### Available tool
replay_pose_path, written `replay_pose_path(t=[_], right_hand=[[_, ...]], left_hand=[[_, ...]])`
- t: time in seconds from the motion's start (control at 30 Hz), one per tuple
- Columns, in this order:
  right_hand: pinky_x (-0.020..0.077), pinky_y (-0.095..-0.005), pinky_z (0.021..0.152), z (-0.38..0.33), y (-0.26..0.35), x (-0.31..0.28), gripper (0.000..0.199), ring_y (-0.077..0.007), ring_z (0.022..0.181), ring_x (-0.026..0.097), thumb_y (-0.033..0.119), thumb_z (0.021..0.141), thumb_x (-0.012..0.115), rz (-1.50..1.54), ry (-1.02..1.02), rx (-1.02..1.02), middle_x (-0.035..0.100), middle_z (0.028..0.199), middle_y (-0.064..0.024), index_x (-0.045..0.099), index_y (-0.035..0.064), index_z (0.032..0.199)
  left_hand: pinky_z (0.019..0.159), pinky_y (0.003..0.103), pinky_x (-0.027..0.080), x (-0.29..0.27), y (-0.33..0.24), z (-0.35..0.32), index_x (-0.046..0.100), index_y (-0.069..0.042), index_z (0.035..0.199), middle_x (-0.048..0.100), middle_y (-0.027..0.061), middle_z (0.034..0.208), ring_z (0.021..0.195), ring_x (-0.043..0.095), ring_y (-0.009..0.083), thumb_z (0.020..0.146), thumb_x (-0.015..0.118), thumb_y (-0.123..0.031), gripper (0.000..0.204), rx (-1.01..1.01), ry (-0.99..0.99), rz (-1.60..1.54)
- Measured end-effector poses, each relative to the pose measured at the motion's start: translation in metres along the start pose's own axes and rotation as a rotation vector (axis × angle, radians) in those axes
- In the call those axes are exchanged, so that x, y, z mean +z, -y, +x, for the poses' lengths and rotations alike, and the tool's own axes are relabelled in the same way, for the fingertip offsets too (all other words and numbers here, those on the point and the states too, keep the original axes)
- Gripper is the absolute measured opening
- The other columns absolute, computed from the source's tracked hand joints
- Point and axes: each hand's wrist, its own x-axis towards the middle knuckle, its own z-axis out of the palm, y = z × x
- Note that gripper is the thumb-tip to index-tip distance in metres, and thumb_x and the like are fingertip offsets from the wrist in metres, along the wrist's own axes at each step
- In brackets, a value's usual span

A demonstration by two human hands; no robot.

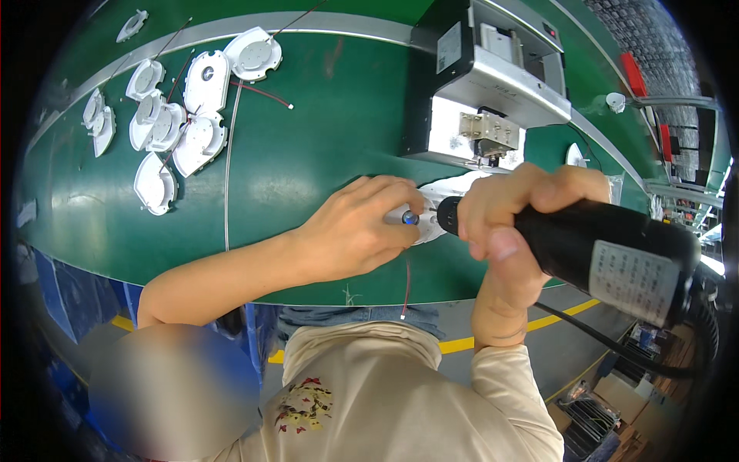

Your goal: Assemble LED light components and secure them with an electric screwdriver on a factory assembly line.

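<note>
My right hand is wrapped round a black electric screwdriver, which lies nearly level with its tip pointing left. That tip meets a white plastic housing on the bench, or stops just above it; I cannot tell which. Curled fingers of my left hand grip the housing from the left and cover much of it. A small round blue-lit spot shows beside those fingertips. From under the hand a thin dark red wire runs toward the bench's front edge and ends in a white connector.
Several white housings with thin wires lie at the back left of the green bench. A black and silver machine stands beyond my hands. One thin pale rod crosses the bench. The screwdriver's black cable hangs at the right.
</note>
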Motion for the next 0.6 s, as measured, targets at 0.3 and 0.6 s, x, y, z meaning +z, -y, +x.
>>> replay_pose_path(t=[0.3,0.6], right_hand=[[0.0425,-0.0327,0.046,0.04,0.015,-0.031,0.053,-0.0143,0.043,0.041,0.006,0.079,0.048,0.251,-0.107,-0.268,0.045,0.065,-0.0065,0.035,0.0045,0.13],[0.0443,-0.0322,0.043,0.064,0.001,-0.03,0.043,-0.0158,0.042,0.045,-0.002,0.075,0.052,0.069,-0.176,-0.188,0.05,0.061,-0.0101,0.041,-0.0032,0.116]], left_hand=[[0.084,0.04,0.051,-0.005,0.001,-0.003,0.067,-0.008,0.085,0.056,0.0068,0.105,0.106,0.06,0.0313,0.064,0.075,-0.003,0.023,0.007,0.04,-0.04],[0.082,0.038,0.053,-0.007,0.004,-0.002,0.067,-0.009,0.086,0.055,0.0063,0.105,0.107,0.06,0.0299,0.062,0.075,0.0,0.027,-0.027,0.078,-0.065]])
